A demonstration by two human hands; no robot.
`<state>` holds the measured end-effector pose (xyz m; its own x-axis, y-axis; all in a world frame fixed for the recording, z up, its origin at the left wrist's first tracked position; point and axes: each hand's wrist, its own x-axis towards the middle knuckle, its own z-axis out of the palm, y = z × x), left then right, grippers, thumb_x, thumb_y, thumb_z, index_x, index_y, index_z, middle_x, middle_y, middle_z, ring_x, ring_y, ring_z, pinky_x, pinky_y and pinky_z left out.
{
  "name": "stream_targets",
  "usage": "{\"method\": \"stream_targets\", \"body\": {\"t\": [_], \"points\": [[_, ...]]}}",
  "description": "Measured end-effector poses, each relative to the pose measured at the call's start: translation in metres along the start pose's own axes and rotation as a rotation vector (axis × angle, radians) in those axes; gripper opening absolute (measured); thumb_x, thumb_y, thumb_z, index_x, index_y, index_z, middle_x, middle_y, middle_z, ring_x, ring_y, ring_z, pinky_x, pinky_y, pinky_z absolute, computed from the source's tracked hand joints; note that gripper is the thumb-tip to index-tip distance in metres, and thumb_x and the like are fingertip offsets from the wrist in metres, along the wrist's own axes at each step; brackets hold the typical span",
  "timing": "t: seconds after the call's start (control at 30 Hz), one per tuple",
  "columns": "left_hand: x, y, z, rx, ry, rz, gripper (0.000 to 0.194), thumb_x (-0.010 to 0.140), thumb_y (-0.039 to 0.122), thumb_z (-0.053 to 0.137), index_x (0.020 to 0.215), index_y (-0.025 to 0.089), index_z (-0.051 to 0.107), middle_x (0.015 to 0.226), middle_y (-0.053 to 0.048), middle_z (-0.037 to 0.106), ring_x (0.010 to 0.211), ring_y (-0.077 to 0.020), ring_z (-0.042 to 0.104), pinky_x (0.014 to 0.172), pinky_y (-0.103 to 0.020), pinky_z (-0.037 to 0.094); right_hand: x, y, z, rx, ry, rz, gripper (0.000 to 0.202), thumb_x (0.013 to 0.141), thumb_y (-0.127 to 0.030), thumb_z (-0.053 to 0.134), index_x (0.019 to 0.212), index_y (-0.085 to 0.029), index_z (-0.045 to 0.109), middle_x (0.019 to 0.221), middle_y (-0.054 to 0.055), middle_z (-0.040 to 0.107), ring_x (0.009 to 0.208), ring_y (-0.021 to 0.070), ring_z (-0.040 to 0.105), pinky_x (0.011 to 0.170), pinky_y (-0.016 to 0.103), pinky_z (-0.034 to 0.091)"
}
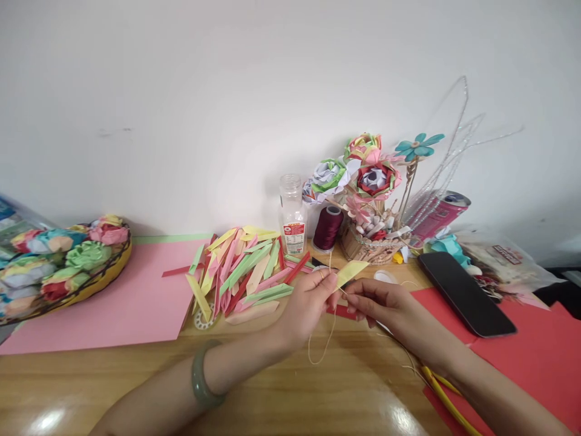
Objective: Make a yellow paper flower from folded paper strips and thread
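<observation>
Pinched in my left hand (311, 303) is a folded yellow paper strip (351, 273), its free end pointing up and right. My right hand (379, 301) is closed on a thin pale thread (323, 358) right beside the strip. The thread hangs in a loop below both hands, over the wooden table. Folded strips in pink, green, yellow and red lie in a pile (247, 272) left of my left hand. A small part of a red strip (340, 311) shows beneath my hands.
Behind my hands stand a clear bottle (293, 227), a maroon thread spool (328, 229) and a basket (363, 245) of paper flowers. A black phone (467, 295) and red paper (535, 357) lie right. Far left, a flower-filled basket (97, 281) rests on pink paper (158, 303).
</observation>
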<state>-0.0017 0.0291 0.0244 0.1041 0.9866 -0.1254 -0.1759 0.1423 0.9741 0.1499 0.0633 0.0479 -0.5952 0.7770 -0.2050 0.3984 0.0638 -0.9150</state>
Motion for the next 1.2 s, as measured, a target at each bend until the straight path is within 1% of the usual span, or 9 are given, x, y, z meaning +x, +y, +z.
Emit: {"method": "stream_targets", "body": {"t": [0.13, 0.33, 0.47, 0.53, 0.6, 0.67, 0.8, 0.97, 1.2], "points": [[-0.003, 0.005, 0.004, -0.132, -0.023, -0.054, 0.028, 0.076, 0.044, 0.05, 0.084, 0.017, 0.044, 0.053, 0.007, 0.041, 0.044, -0.006, 0.026, 0.045, -0.022, 0.017, -0.003, 0.001, -0.004, 0.011, -0.029, -0.011, 0.031, 0.082, -0.045, 0.05, 0.076, -0.016, 0.06, 0.069, 0.0, 0.054, 0.061, 0.011, 0.047, 0.055, 0.023, 0.038], [-0.005, 0.006, 0.003, -0.201, -0.184, -0.095, 0.03, 0.073, 0.044, 0.058, 0.075, 0.018, 0.042, 0.051, 0.005, 0.05, 0.044, -0.0056, 0.035, 0.046, -0.021, 0.02, -0.016, -0.001, -0.01, -0.032, -0.028, 0.012, 0.028, 0.081, -0.042, 0.048, 0.077, -0.017, 0.059, 0.072, 0.002, 0.058, 0.062, 0.0129, 0.048, 0.056, 0.025, 0.037], [-0.008, 0.007, 0.003, -0.116, -0.36, -0.069, 0.032, 0.071, 0.044, 0.063, 0.072, 0.016, 0.047, 0.059, 0.0, 0.058, 0.054, -0.0089, 0.05, 0.057, -0.022, 0.034, -0.03, -0.008, -0.016, -0.083, -0.091, -0.055, 0.013, 0.081, -0.027, 0.048, 0.077, -0.02, 0.058, 0.075, 0.0, 0.059, 0.07, 0.0141, 0.052, 0.062, 0.025, 0.038], [-0.01, 0.006, 0.003, -0.024, -0.415, -0.041, 0.033, 0.07, 0.046, 0.064, 0.072, 0.015, 0.051, 0.065, -0.002, 0.06, 0.064, -0.0129, 0.056, 0.064, -0.026, 0.039, -0.039, -0.01, -0.019, -0.128, -0.132, -0.068, 0.016, 0.084, -0.028, 0.045, 0.077, -0.02, 0.057, 0.076, -0.001, 0.06, 0.072, 0.0144, 0.053, 0.065, 0.025, 0.039], [-0.013, 0.004, 0.004, 0.145, -0.433, 0.061, 0.029, 0.073, 0.044, 0.061, 0.071, 0.016, 0.056, 0.073, -0.004, 0.061, 0.076, -0.0163, 0.058, 0.072, -0.03, 0.042, -0.047, -0.009, -0.019, -0.197, -0.123, -0.058, 0.022, 0.086, -0.034, 0.042, 0.076, -0.021, 0.057, 0.074, -0.001, 0.059, 0.07, 0.0144, 0.052, 0.062, 0.025, 0.039], [-0.017, -0.001, 0.004, 0.353, -0.432, 0.253, 0.022, 0.079, 0.037, 0.057, 0.071, 0.017, 0.062, 0.08, -0.006, 0.063, 0.087, -0.0179, 0.054, 0.081, -0.032, 0.041, -0.056, -0.004, -0.016, -0.275, -0.083, -0.031, 0.024, 0.087, -0.036, 0.041, 0.075, -0.021, 0.056, 0.072, -0.001, 0.057, 0.066, 0.0142, 0.05, 0.058, 0.024, 0.038], [-0.024, -0.016, 0.002, 0.711, -0.361, 0.575, 0.017, 0.08, 0.03, 0.058, 0.071, 0.023, 0.07, 0.094, -0.006, 0.056, 0.096, -0.0199, 0.045, 0.089, -0.036, 0.035, -0.07, 0.015, -0.001, -0.369, -0.01, -0.025, 0.019, 0.086, -0.03, 0.042, 0.075, -0.022, 0.056, 0.07, 0.0, 0.059, 0.063, 0.0142, 0.052, 0.055, 0.024, 0.038], [-0.036, -0.035, -0.002, 0.98, -0.319, 0.655, 0.017, 0.079, 0.032, 0.058, 0.072, 0.03, 0.073, 0.086, -0.004, 0.051, 0.086, -0.0181, 0.04, 0.08, -0.031, 0.035, -0.082, 0.039, 0.027, -0.431, 0.087, -0.069, 0.021, 0.087, -0.023, 0.039, 0.072, -0.021, 0.053, 0.069, 0.001, 0.06, 0.061, 0.0144, 0.054, 0.055, 0.026, 0.041], [-0.044, -0.058, -0.002, 1.088, -0.446, 0.68, 0.03, 0.087, 0.02, 0.042, 0.079, 0.021, 0.071, 0.074, -0.005, 0.064, 0.072, -0.0156, 0.044, 0.068, -0.028, 0.035, -0.092, 0.07, 0.056, -0.608, 0.151, -0.132, 0.025, 0.091, -0.019, 0.032, 0.078, -0.019, 0.054, 0.076, 0.005, 0.061, 0.068, 0.0175, 0.058, 0.059, 0.029, 0.043]]}}
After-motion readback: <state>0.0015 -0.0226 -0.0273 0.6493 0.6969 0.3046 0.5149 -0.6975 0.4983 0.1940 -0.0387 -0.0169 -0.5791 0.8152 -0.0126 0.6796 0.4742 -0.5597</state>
